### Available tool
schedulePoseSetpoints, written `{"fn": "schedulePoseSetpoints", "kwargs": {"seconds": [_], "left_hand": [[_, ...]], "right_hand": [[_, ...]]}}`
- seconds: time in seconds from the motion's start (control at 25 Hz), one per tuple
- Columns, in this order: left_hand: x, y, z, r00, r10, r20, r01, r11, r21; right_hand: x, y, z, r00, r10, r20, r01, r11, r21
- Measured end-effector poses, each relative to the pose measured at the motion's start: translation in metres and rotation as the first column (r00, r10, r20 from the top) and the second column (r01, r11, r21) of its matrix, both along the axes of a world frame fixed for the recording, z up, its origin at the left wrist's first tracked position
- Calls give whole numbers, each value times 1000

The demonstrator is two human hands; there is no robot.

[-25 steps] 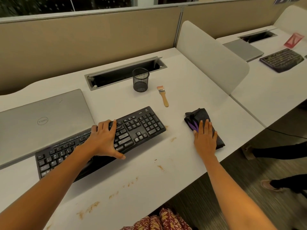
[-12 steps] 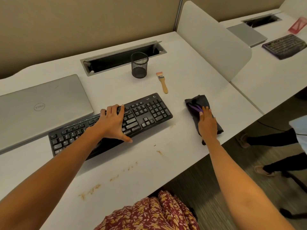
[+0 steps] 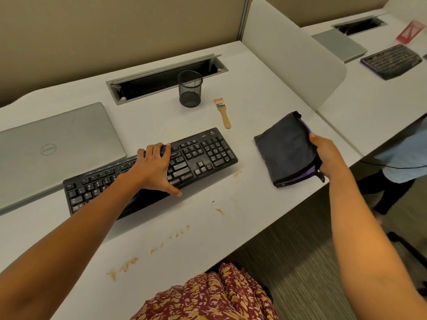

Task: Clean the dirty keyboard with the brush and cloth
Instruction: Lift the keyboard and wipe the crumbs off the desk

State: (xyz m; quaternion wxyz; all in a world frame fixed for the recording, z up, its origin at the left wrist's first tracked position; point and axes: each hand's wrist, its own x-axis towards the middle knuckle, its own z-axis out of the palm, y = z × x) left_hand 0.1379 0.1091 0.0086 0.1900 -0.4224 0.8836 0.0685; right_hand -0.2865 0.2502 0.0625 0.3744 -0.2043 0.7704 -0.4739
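Note:
A black keyboard (image 3: 203,153) lies slanted on the white desk (image 3: 208,227). My left hand (image 3: 154,168) rests across its middle, fingers over the far edge and thumb at the near edge. A folded dark cloth (image 3: 285,148) with a purple inner layer is lifted off the desk at the right. My right hand (image 3: 325,155) grips the cloth's right edge. A small wooden-handled brush (image 3: 224,113) lies on the desk beyond the keyboard's right end, untouched.
A shut silver laptop (image 3: 55,144) sits left, overlapping the keyboard's far edge. A black mesh cup (image 3: 190,88) stands before the cable slot (image 3: 166,78). Brown crumbs (image 3: 124,265) dot the near desk. A white divider (image 3: 293,54) separates the neighbouring desk, where another person stands.
My right hand went from lying flat on the cloth to gripping its right edge and lifting it, so the cloth has flipped up. My left hand stays on the keyboard.

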Motion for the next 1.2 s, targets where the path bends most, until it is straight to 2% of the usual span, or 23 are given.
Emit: {"fn": "schedulePoseSetpoints", "kwargs": {"seconds": [0.12, 0.24, 0.36, 0.56, 0.88, 0.96, 1.08, 1.12, 1.2], "left_hand": [[1, -1, 1, 1000, 2, -7, -2, 1000, 1], [2, -1, 4, 1000, 5, -16, -5, 1000, -2], [5, 1, 7, 1000, -1, -19, 1, 1000, -11], [14, -1, 13, 999, 7, -36, -8, 1000, -26], [38, -7, 29, 999, 28, -27, -30, 997, -65], [41, -8, 31, 999, 29, -23, -31, 997, -69], [43, -10, 33, 999, 38, -20, -39, 997, -60], [43, -11, 34, 999, 37, -19, -38, 998, -59], [43, -13, 35, 999, 33, -20, -34, 998, -59]], "right_hand": [[2, -11, 24, 999, 37, -1, -37, 999, -8], [5, -27, 45, 992, 89, -91, -91, 996, -10], [5, -42, 60, 953, 131, -271, -137, 991, -1], [36, -55, 38, 796, 222, -564, -202, 974, 98], [145, -32, -76, 670, 487, -561, -304, 869, 391], [167, -31, -85, 645, 501, -577, -309, 861, 404], [184, -29, -97, 545, 559, -625, -381, 829, 409], [184, -29, -98, 541, 557, -630, -399, 829, 391], [179, -30, -99, 597, 495, -632, -401, 866, 299]]}}
